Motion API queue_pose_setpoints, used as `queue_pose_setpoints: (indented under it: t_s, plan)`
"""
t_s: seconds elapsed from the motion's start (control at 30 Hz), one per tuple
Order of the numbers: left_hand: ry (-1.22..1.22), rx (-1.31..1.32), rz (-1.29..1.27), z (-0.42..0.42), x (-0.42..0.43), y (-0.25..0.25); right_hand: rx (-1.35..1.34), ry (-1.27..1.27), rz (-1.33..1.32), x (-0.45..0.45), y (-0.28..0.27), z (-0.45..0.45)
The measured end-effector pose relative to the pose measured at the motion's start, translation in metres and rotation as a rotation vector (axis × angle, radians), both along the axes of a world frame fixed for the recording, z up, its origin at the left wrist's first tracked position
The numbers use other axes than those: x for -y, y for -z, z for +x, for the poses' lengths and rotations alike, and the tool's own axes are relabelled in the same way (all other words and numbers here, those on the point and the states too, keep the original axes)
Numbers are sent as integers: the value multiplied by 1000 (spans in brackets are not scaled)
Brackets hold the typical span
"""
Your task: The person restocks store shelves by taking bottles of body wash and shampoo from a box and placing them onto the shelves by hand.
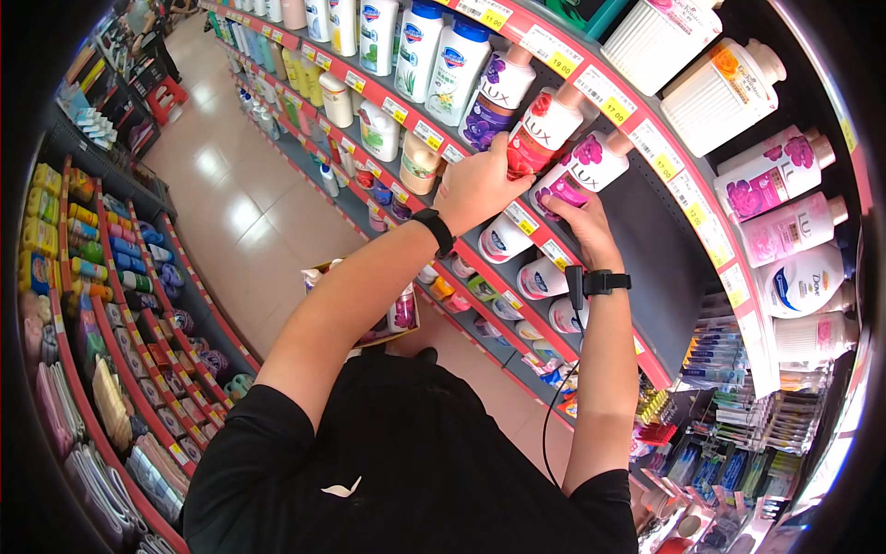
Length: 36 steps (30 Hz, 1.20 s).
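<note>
My left hand is closed around the lower part of a red and white LUX bottle on the shelf. Just right of it, my right hand grips the lower end of a pink-purple and white LUX bottle, thumb across its label. The two bottles stand side by side, tilted in this view. Left of the red one is a dark purple LUX bottle. Wristbands circle both my wrists, and a black cable hangs from the right one.
White Safeguard bottles line the same shelf further left. A box with bottles is on the floor below my left forearm. Another shelf unit runs along the aisle's left side. A person stands far down the aisle near a red stool.
</note>
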<state>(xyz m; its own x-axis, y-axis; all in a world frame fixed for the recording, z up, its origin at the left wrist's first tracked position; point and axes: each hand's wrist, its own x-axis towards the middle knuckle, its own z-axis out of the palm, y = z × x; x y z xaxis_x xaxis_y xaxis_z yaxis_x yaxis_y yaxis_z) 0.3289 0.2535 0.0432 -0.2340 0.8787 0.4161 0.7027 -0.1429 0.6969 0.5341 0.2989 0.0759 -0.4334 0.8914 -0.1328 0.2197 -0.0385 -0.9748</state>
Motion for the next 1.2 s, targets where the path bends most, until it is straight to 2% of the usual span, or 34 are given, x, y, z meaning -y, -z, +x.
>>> queue_pose_setpoints:
  t_s: [0.37,0.6,0.67,0.83,0.9,1.03,1.2]
  plan:
    - [20,57,51,2,-4,7,34,13,40,-11,11,-4]
    - [46,90,124,2,-7,14,-68,9,68,-3,14,-8]
    - [47,86,65,1,-5,13,-80,5,100,-2,14,-8]
    - [39,84,18,3,-4,14,-16,39,198,-1,17,-10]
    - [21,78,117,4,-5,16,4,29,217,-4,20,-8]
    - [-3,92,124,6,-7,19,87,46,294,-7,25,-6]
    - [-30,89,76,5,-7,20,67,66,237,-6,27,-8]
